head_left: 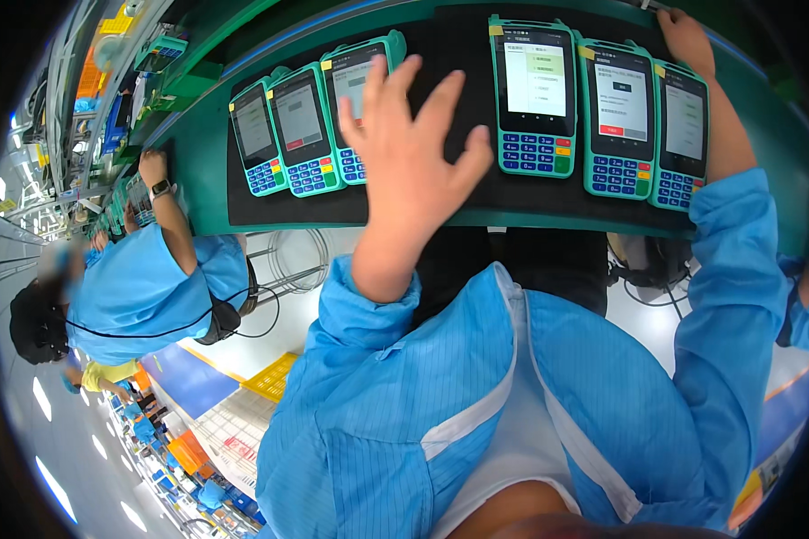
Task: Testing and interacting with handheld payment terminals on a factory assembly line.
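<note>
My left hand (pixel 413 148) is raised, palm down with its fingers spread, and holds nothing. It covers part of a green handheld payment terminal (pixel 351 85) with a lit screen and a keypad. Two more payment terminals (pixel 301 126) lie side by side to the left of that one. To the right of my hand is another group of three, among them a terminal (pixel 535 85) showing a list on its screen. Stretched past the rightmost terminal (pixel 683 126), my right hand (pixel 689 43) is at the bench's far right; its fingertips are largely hidden.
Under the terminals lies a black mat (pixel 463 207) on a green bench (pixel 198 193). At the left, a co-worker in blue (pixel 144 278) sits at the same line, near another terminal (pixel 162 54). A yellow crate (pixel 270 377) and coiled cables (pixel 297 260) are below the bench.
</note>
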